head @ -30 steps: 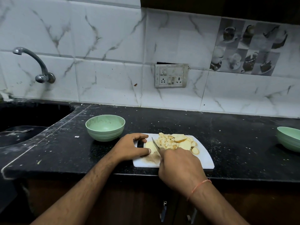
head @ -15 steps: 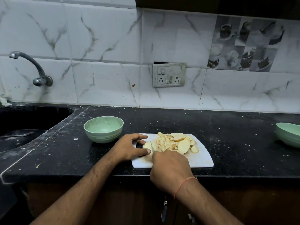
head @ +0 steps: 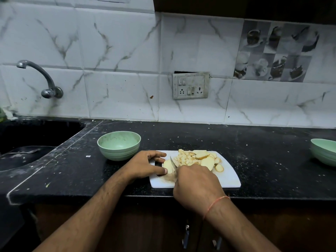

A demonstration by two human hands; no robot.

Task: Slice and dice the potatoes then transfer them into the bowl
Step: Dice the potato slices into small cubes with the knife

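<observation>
Left hand: pinches a potato piece, steadying it for the blade.
Right hand: grips the knife, cutting.
Potatoes: heaped on the cutting board.
Bowl: beside the board, handy for transfer.

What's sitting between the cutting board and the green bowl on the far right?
Nothing but bare black counter, dusted with pale specks, lies between the cutting board and the right green bowl in the head view.
</observation>
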